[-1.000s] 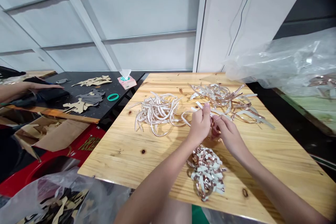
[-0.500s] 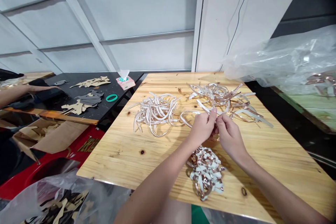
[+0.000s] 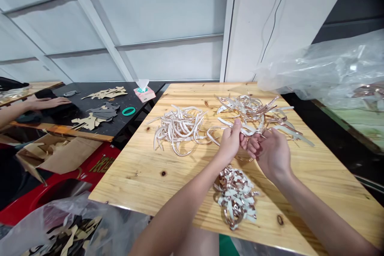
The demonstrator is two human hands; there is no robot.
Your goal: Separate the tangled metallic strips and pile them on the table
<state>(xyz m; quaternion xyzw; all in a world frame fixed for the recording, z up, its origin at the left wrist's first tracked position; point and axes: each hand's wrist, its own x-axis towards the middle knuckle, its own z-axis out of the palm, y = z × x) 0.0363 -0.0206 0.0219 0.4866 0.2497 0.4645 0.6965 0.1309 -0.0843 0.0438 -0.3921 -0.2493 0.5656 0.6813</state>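
Observation:
My left hand (image 3: 231,141) is closed on a thin white and rose-gold strip (image 3: 248,131), the thumb pressed on top. Right beside it, my right hand (image 3: 271,152) is turned palm up, its fingers curled near the strip's other part; whether it grips the strip is hard to make out. Behind the hands lies a loose pile of shiny strips (image 3: 240,106). To the left is a pile of pale curved strips (image 3: 180,126). A heap of short white and copper pieces (image 3: 237,198) sits below the hands, near the table's front edge.
The wooden table (image 3: 135,176) adjoins a black table (image 3: 87,102) with tan and grey cutouts, a green ring (image 3: 129,111) and a tissue pack (image 3: 145,94). Another person's hands (image 3: 48,103) rest on dark material. Plastic bags (image 3: 330,64) stand at right and lower left.
My right hand has moved slightly right and rolled from a pinch to palm up. More of the strip shows between my hands. The other person's hands have shifted on the dark material.

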